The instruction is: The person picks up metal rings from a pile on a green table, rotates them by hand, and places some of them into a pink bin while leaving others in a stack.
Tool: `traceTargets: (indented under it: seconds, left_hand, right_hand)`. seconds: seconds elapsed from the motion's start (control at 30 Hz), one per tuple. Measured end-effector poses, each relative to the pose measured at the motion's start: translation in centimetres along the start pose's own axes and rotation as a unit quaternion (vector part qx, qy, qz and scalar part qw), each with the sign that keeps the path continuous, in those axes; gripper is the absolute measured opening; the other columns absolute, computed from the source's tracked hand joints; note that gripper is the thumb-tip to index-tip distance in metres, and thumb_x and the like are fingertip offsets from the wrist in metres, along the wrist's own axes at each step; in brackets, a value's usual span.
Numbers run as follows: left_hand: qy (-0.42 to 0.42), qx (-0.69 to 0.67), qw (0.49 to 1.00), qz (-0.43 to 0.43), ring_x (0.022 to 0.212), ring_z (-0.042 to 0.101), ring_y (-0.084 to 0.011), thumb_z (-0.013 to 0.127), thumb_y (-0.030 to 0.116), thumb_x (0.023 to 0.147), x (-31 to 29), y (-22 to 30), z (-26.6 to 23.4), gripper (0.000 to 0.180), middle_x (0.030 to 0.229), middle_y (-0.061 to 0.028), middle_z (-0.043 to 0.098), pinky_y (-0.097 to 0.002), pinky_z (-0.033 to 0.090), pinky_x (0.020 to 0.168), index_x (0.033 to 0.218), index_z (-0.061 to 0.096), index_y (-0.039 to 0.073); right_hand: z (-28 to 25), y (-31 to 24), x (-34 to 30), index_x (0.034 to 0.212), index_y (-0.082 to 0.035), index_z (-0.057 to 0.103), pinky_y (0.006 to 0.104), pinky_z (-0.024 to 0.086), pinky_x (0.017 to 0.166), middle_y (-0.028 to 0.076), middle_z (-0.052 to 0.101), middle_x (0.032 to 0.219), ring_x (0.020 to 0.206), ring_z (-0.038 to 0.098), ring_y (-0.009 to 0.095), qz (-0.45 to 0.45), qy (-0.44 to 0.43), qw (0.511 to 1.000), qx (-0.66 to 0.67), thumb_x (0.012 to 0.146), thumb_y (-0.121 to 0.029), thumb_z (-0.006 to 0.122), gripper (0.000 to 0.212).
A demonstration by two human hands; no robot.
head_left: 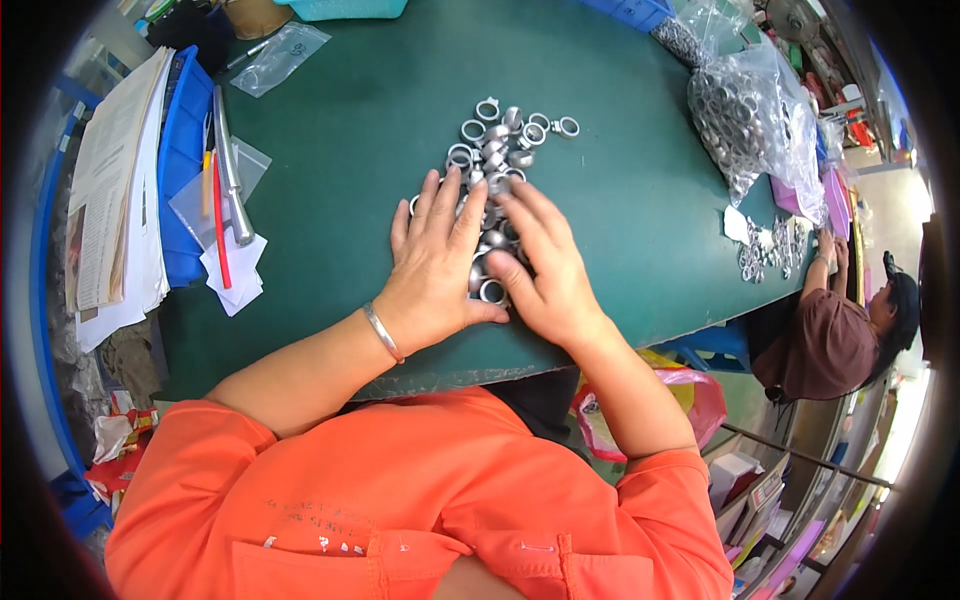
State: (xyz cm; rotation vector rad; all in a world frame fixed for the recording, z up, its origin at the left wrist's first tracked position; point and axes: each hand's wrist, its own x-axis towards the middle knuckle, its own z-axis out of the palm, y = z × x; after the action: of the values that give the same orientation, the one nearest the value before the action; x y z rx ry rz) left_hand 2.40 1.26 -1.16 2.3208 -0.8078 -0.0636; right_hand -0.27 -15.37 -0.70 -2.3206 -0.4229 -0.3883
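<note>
A loose heap of silver metal rings [521, 158] lies on the green tabletop [360, 130], trailing away from me. My left hand [428, 260] rests over its near left side, fingers stretched out and the thumb along the near edge. From the other side my right hand [551, 280] touches the heap, its fingers apart and slightly bent. Between the two hands several rings show, and others are hidden beneath my fingers. Neither hand is closed round a ring. A silver bangle [383, 332] sits on my left wrist.
At the left, papers [118, 185] lean by a blue tray [183, 230], near a metal rod [232, 175] and a red stick [219, 225]. A clear bag of rings [735, 115] stands at the far right. Beyond, another person [830, 340] handles small metal parts [775, 248].
</note>
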Motion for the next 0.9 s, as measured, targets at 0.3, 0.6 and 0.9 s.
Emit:
traceTargets:
  seconds: [0.3,0.6,0.9]
  left_hand:
    - [-0.001,-0.01,1.0,0.0,0.133,0.015,-0.0394,0.079,0.03,0.06,-0.2,0.1,0.0,0.092,0.141,-0.0172,0.024,-0.0553,0.012,0.104,0.135,0.031,0.009]
    - [0.154,-0.203,0.957,0.141,0.072,0.057,-0.0148,0.075,0.003,0.065,-0.3,1.7,-1.5,0.029,0.091,-0.01,0.057,-0.0215,0.045,0.06,0.091,0.061,0.003]
    - [-0.017,-0.384,0.923,0.024,0.055,0.057,-0.0077,0.065,0.002,0.079,-1.4,2.3,-0.4,0.006,0.076,-0.0067,0.062,-0.0186,0.046,0.05,0.081,0.064,-0.003]
  right_hand:
    - [-5.3,-0.3,-3.9,0.085,0.0,0.058,0.032,0.045,0.067,0.011,0.057,0.083,0.074,0.055,0.026,0.103,-0.017,0.995,0.006,0.071,0.002,0.064,0.015]
    - [-3.8,-1.3,-5.4,0.086,0.0,0.057,0.033,0.046,0.072,0.013,0.056,0.094,0.084,0.055,0.029,0.092,-0.004,0.996,-0.024,0.07,0.003,0.065,0.018]
    - [-2.0,-4.0,-5.5,0.081,-0.002,0.054,0.028,0.048,0.061,0.012,0.06,0.08,0.069,0.058,0.022,0.038,0.17,0.978,0.116,0.066,0.007,0.07,0.024]
